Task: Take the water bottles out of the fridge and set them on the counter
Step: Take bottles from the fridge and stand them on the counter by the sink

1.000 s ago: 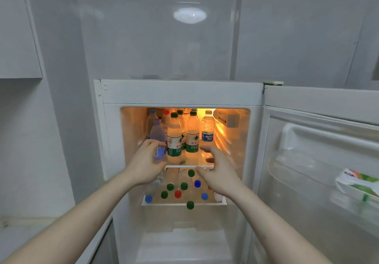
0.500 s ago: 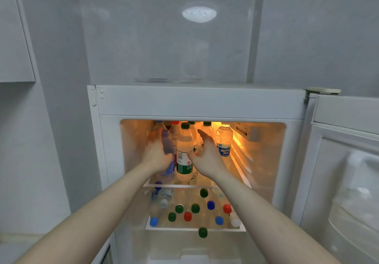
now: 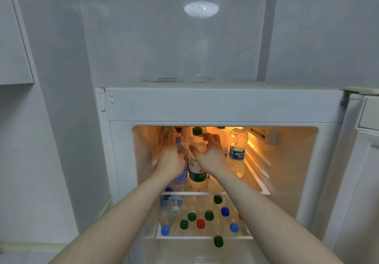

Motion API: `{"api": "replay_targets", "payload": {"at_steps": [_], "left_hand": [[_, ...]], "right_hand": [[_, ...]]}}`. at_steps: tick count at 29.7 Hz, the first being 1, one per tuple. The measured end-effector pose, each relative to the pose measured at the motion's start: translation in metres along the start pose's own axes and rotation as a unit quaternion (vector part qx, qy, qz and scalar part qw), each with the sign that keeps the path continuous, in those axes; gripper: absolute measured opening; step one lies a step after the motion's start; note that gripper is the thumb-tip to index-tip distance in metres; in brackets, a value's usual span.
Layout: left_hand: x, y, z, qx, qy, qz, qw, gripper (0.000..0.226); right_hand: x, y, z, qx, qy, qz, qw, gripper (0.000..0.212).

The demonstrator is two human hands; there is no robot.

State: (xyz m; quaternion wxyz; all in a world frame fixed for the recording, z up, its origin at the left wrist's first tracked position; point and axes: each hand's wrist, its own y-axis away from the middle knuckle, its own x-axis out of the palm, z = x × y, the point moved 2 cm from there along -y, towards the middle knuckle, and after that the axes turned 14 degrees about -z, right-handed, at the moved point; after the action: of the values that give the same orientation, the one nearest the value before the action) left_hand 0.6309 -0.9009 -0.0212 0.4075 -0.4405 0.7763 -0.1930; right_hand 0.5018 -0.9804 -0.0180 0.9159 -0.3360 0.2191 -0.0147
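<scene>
Fingers of the left hand (image 3: 170, 159) curl round a blue-labelled bottle (image 3: 181, 161) at centre frame, gripping it. Beside it, the right hand (image 3: 211, 155) is spread half open against the green-capped bottle (image 3: 197, 157), thumb and fingers either side, not clearly clamped. An Aquafina bottle (image 3: 237, 150) stands just right. All sit on the lit fridge (image 3: 223, 105) upper shelf; more capped bottles (image 3: 201, 220) fill the shelf below.
</scene>
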Motion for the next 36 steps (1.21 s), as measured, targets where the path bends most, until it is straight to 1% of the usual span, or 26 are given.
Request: {"api": "replay_targets", "payload": {"at_steps": [4,5,8,11,15,18,21,25,28,32,36], "left_hand": [[0.002,0.006,0.010,0.017,-0.012,-0.005,1.000,0.031],[0.003,0.007,0.010,0.023,-0.011,-0.004,1.000,0.030],[-0.004,0.010,0.004,0.016,0.037,-0.016,0.999,0.038],[-0.007,0.017,0.003,0.026,0.031,-0.015,0.999,0.043],[-0.013,0.026,0.004,0.012,0.010,-0.006,1.000,0.053],[-0.022,0.034,0.001,0.017,0.014,-0.010,1.000,0.047],[-0.032,0.048,-0.006,0.034,0.013,-0.008,0.999,0.039],[-0.045,0.072,-0.012,0.005,0.006,-0.002,1.000,0.043],[-0.062,0.095,-0.023,-0.013,0.021,-0.031,0.999,0.041],[-0.094,0.130,-0.032,-0.050,0.038,-0.058,0.996,0.040],[-0.144,0.179,-0.026,-0.093,0.040,-0.065,0.993,0.042]], "right_hand": [[-0.003,0.009,-0.001,0.017,-0.041,0.003,0.999,0.057],[-0.004,0.011,-0.001,0.025,-0.047,0.002,0.999,0.058],[-0.012,0.019,0.003,0.026,-0.065,0.003,0.998,0.057],[-0.016,0.030,0.003,0.010,-0.072,-0.010,0.997,0.050],[-0.024,0.044,-0.003,-0.009,-0.059,-0.029,0.998,0.046],[-0.028,0.052,-0.006,-0.017,-0.060,-0.038,0.997,0.045],[-0.033,0.059,-0.005,-0.028,-0.078,-0.018,0.996,0.044],[-0.041,0.071,-0.008,-0.021,-0.105,-0.010,0.994,0.049],[-0.053,0.080,-0.010,0.003,-0.139,-0.038,0.990,0.050],[-0.070,0.102,0.010,0.008,-0.223,-0.071,0.972,0.045],[-0.081,0.141,0.036,0.001,-0.289,-0.034,0.957,0.051]]}}
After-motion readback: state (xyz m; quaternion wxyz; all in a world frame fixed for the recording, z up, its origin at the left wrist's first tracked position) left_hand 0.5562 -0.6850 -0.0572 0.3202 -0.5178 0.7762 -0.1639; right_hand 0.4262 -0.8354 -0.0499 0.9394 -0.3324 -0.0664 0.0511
